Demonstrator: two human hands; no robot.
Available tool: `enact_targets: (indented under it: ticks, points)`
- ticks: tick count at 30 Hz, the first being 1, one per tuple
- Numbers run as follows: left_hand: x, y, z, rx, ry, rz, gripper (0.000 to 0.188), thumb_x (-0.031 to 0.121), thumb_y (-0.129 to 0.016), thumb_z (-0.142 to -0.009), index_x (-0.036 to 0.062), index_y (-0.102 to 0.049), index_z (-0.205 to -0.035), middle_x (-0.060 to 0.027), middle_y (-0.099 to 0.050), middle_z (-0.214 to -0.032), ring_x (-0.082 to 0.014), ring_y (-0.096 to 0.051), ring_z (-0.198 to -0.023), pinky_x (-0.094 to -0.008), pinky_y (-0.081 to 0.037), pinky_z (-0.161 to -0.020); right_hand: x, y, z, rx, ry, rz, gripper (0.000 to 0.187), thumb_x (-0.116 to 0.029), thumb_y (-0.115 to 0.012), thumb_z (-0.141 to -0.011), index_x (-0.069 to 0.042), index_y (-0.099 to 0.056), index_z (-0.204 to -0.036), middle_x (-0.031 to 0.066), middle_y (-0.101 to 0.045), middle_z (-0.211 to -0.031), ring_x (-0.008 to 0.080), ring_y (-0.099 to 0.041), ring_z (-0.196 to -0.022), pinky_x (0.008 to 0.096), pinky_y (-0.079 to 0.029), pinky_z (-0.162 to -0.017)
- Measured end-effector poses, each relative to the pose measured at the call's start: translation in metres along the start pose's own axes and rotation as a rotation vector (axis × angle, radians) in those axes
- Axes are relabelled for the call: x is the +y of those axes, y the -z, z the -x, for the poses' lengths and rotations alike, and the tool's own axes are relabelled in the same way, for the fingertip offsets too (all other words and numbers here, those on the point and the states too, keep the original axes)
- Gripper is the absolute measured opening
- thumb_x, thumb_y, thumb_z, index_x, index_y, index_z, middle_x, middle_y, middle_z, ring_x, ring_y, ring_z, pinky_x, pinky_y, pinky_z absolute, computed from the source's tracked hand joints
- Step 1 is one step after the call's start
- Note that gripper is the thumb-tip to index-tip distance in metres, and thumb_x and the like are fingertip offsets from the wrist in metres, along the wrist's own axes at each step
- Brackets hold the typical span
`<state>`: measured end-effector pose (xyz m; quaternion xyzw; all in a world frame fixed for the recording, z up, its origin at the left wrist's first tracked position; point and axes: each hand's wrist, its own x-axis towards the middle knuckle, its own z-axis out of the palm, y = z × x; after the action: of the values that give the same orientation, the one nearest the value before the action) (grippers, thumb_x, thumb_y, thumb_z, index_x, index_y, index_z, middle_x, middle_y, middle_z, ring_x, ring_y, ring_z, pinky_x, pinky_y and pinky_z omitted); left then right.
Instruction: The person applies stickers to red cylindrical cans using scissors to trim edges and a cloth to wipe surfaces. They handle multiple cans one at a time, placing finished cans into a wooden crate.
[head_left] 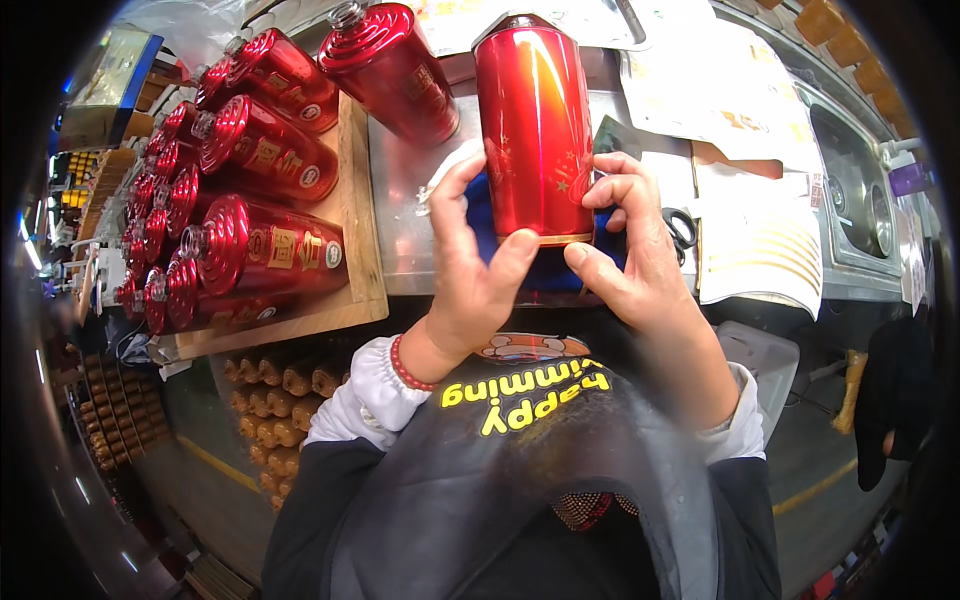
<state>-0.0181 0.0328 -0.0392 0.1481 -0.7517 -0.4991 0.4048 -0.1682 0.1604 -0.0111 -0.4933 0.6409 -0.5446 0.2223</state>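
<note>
A glossy red bottle (535, 120) with small gold stars and a gold rim at its near end is held between my two hands. My left hand (465, 260) presses its left side, thumb at the near edge. My right hand (635, 235) grips the lower right side, its thumb by the same edge and its fingers curled. Below the bottle lies something dark blue (552, 277), mostly covered. Another red bottle (395, 75) with a clear neck stands just left of it on the metal table (400, 215).
Several red bottles with gold characters (275, 150) crowd a wooden board (358, 240) at left. Printed sheets (735, 95), a paper stack (755, 255) and black-handled scissors (682, 230) lie at right. A metal sink (850, 180) is farther right. Brown bottles (275, 400) fill the lower left.
</note>
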Motion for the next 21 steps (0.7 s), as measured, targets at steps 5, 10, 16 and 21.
enact_targets:
  ticks: [5, 10, 16, 21]
  points:
    - [0.003, 0.017, 0.02, -0.044, -0.598, -0.662, 0.03, 0.017, -0.077, -0.086, 0.0225, -0.07, -0.114, -0.0038, -0.066, -0.119, -0.0242, -0.056, -0.119, -0.0576, -0.015, -0.124, 0.003, 0.001, 0.001, -0.004, 0.01, 0.01, 0.043, -0.009, -0.074, -0.083, -0.005, -0.05, -0.119, 0.0203, -0.039, -0.137, 0.0271, -0.051, -0.122, 0.0368, -0.049, -0.096]
    - [-0.004, 0.02, 0.017, -0.036, -0.721, -0.824, 0.035, 0.018, -0.083, -0.077, 0.0309, -0.076, -0.109, 0.0093, -0.067, -0.112, -0.0175, -0.056, -0.114, -0.0557, -0.019, -0.124, 0.001, 0.003, 0.0, -0.012, 0.0, 0.012, 0.043, -0.008, -0.072, -0.083, -0.004, -0.05, -0.119, 0.0202, -0.039, -0.138, 0.0273, -0.051, -0.122, 0.0375, -0.049, -0.095]
    - [0.002, 0.026, 0.029, -0.032, -0.598, -0.899, 0.038, 0.02, -0.082, -0.076, 0.032, -0.076, -0.112, 0.0084, -0.067, -0.114, -0.0183, -0.055, -0.115, -0.0563, -0.021, -0.123, 0.01, 0.009, 0.004, -0.024, -0.036, -0.074, 0.042, -0.003, -0.067, -0.083, -0.003, -0.051, -0.121, 0.0162, -0.046, -0.138, 0.0231, -0.054, -0.118, 0.0364, -0.049, -0.094]
    - [0.009, 0.031, 0.014, -0.139, -0.755, -0.96, 0.037, 0.02, -0.081, -0.076, 0.0329, -0.076, -0.11, 0.0062, -0.066, -0.119, -0.0186, -0.054, -0.118, -0.0567, -0.02, -0.124, 0.014, 0.01, 0.01, 0.175, -0.058, -0.153, 0.04, 0.0, -0.068, -0.08, -0.003, -0.055, -0.118, 0.0188, -0.05, -0.137, 0.0274, -0.056, -0.117, 0.0389, -0.046, -0.1]
